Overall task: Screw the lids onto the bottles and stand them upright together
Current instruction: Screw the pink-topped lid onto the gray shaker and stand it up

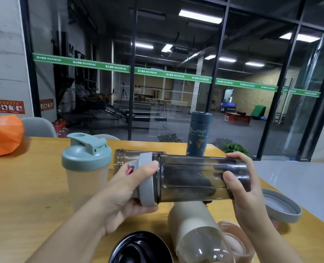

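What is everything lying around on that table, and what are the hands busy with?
Smoky bottle: one, dark clear, held sideways above the table.
Grey lid: one, on its mouth.
Shaker: one, beige with teal lid, upright, left.
Flask: one, dark blue, upright, far side.
Open bottle: one, clear, lying behind.
Beige bottle: one, lying near.
Pink bottle: one, beside it.
Loose grey lid: one, right.
Black lid: one, near edge.
Orange bag: one, far left.
Left hand: grips grey lid.
Right hand: holds bottle's base.
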`<state>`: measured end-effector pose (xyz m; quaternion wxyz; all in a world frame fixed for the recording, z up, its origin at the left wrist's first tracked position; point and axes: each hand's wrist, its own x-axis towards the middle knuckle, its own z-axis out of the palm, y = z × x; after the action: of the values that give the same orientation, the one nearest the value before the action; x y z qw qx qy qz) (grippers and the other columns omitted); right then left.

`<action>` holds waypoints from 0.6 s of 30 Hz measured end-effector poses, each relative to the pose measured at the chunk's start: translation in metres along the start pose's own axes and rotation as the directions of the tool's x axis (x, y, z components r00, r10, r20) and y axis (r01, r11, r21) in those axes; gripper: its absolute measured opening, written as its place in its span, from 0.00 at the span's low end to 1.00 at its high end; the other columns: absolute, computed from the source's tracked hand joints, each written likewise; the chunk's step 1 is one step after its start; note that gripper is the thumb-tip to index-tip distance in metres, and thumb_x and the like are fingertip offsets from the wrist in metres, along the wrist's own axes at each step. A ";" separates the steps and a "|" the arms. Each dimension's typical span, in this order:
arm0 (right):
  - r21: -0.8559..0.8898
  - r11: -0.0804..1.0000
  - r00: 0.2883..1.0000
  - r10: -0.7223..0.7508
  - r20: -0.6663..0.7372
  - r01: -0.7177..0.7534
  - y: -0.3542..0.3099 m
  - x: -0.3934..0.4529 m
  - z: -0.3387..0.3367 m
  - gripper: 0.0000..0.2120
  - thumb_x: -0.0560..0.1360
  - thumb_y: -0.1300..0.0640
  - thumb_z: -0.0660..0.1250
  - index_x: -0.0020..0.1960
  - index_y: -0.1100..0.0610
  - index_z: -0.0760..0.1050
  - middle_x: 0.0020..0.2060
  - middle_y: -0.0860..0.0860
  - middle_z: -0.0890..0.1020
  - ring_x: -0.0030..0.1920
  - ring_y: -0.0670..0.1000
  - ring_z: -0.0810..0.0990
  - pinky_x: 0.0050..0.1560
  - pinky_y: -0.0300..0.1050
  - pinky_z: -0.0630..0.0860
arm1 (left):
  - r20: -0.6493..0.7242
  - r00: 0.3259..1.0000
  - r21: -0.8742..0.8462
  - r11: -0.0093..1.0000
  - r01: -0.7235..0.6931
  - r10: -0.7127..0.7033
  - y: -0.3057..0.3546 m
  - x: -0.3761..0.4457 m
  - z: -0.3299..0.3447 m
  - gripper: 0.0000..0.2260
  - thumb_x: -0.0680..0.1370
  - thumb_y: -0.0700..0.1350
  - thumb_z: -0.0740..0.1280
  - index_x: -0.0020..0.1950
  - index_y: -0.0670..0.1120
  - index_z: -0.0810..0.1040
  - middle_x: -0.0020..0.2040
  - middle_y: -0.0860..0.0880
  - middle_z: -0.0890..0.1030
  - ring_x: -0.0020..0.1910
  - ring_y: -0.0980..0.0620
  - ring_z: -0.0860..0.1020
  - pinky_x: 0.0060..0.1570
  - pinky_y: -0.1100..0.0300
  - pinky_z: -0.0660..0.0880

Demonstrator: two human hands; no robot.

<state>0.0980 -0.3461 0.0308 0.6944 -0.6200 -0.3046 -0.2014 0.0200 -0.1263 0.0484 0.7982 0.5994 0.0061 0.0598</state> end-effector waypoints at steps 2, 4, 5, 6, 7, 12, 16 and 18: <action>0.013 1.000 1.000 0.026 0.010 -0.026 -0.001 0.001 -0.001 0.24 0.60 0.38 0.74 0.53 0.43 0.74 0.47 0.56 0.80 0.49 0.66 0.78 0.50 0.64 0.76 | 0.012 1.000 -0.012 1.000 -0.022 0.022 -0.002 0.001 -0.002 0.32 0.58 0.50 0.81 0.60 0.51 0.74 0.55 0.42 0.80 0.46 0.43 0.80 0.35 0.51 0.80; 0.017 0.998 0.998 0.054 0.018 -0.054 -0.001 0.002 -0.002 0.28 0.58 0.32 0.73 0.54 0.43 0.74 0.49 0.60 0.79 0.49 0.67 0.78 0.51 0.67 0.75 | 0.025 0.999 -0.005 0.999 -0.044 0.044 -0.004 0.002 -0.003 0.36 0.56 0.52 0.79 0.62 0.54 0.73 0.59 0.45 0.79 0.52 0.42 0.80 0.37 0.51 0.80; 0.013 0.998 0.998 0.065 0.018 -0.065 -0.001 0.003 -0.002 0.30 0.57 0.30 0.73 0.54 0.43 0.74 0.49 0.61 0.79 0.50 0.67 0.78 0.52 0.68 0.75 | 0.031 0.998 0.004 0.998 -0.060 0.060 -0.005 0.002 -0.003 0.38 0.54 0.53 0.78 0.63 0.56 0.72 0.60 0.46 0.79 0.54 0.42 0.79 0.38 0.51 0.80; 0.011 0.997 0.997 0.073 0.016 -0.074 -0.001 0.003 -0.002 0.31 0.56 0.29 0.72 0.53 0.43 0.75 0.49 0.60 0.79 0.50 0.67 0.78 0.52 0.68 0.75 | 0.039 0.996 0.014 0.996 -0.083 0.082 -0.006 0.002 -0.003 0.39 0.53 0.54 0.78 0.64 0.57 0.72 0.60 0.48 0.79 0.55 0.43 0.80 0.38 0.51 0.80; 0.012 0.996 0.996 0.083 0.016 -0.083 -0.001 0.004 -0.002 0.31 0.55 0.28 0.72 0.52 0.42 0.75 0.48 0.59 0.80 0.49 0.66 0.79 0.51 0.67 0.76 | 0.047 0.993 0.025 0.993 -0.112 0.110 -0.007 0.002 -0.003 0.40 0.53 0.54 0.77 0.64 0.59 0.71 0.60 0.50 0.79 0.55 0.45 0.80 0.39 0.51 0.80; 0.068 0.985 0.988 0.155 0.014 -0.156 0.001 0.009 -0.005 0.32 0.48 0.28 0.74 0.47 0.44 0.77 0.40 0.52 0.83 0.39 0.55 0.83 0.41 0.56 0.78 | 0.083 0.966 0.096 0.963 -0.252 0.245 -0.005 0.002 -0.003 0.39 0.53 0.53 0.78 0.62 0.66 0.68 0.53 0.58 0.81 0.53 0.53 0.82 0.44 0.54 0.81; 0.104 0.980 0.986 0.168 0.018 -0.169 -0.001 0.011 -0.007 0.33 0.47 0.30 0.76 0.46 0.45 0.78 0.38 0.49 0.83 0.37 0.52 0.82 0.38 0.53 0.77 | 0.107 0.958 0.106 0.955 -0.278 0.267 -0.002 0.000 -0.002 0.38 0.54 0.52 0.77 0.62 0.66 0.69 0.52 0.58 0.82 0.52 0.53 0.82 0.44 0.56 0.80; 0.095 0.984 0.988 0.153 0.014 -0.153 -0.001 0.010 -0.007 0.32 0.48 0.30 0.75 0.46 0.45 0.77 0.39 0.49 0.83 0.37 0.52 0.82 0.39 0.52 0.77 | 0.106 0.961 0.104 0.958 -0.267 0.257 -0.002 0.000 -0.001 0.37 0.54 0.53 0.77 0.61 0.67 0.69 0.51 0.59 0.82 0.52 0.54 0.82 0.46 0.53 0.80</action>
<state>0.1056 -0.3523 0.0383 0.7358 -0.6082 -0.2675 -0.1307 0.0203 -0.1253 0.0465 0.7460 0.6429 -0.1064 0.1371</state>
